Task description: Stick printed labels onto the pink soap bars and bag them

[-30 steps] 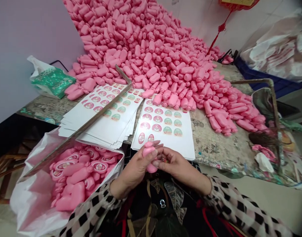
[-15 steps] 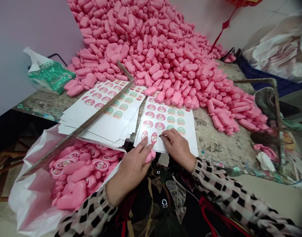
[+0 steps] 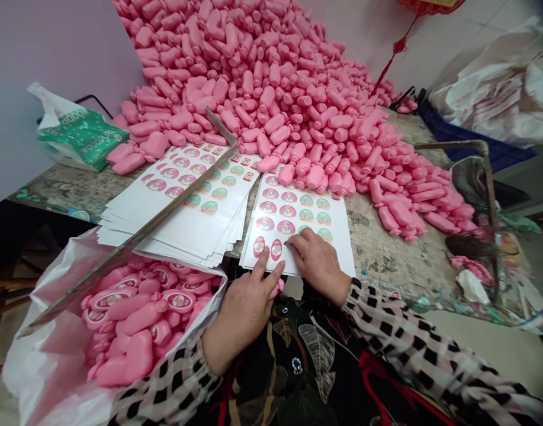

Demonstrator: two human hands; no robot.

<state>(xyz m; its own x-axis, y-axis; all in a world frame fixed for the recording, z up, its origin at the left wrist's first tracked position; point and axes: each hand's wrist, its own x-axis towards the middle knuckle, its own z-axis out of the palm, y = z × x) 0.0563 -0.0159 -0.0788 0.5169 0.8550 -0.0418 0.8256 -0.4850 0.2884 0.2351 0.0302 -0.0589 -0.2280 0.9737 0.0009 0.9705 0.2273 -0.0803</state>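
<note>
My left hand is curled around a small pink plastic bottle, mostly hidden under the palm. Its index and middle fingers stretch onto the bottom of a white sticker sheet. By those fingertips are two oval pink stickers, a left one and a right one. My right hand rests on the same sheet, fingers pinched. From the pinch pokes a small dark pointed tip, just right of the right oval sticker; the rest of that tool is hidden.
A large heap of pink bottles covers the back of the worktable. Left lies a stack of sticker sheets under a metal bar. Below it, a white sack holds labelled bottles. A bent metal frame stands right.
My left hand has shifted slightly down, and its two outstretched fingers have spread apart on the sheet. My right hand has barely moved. The view has shifted slightly.
</note>
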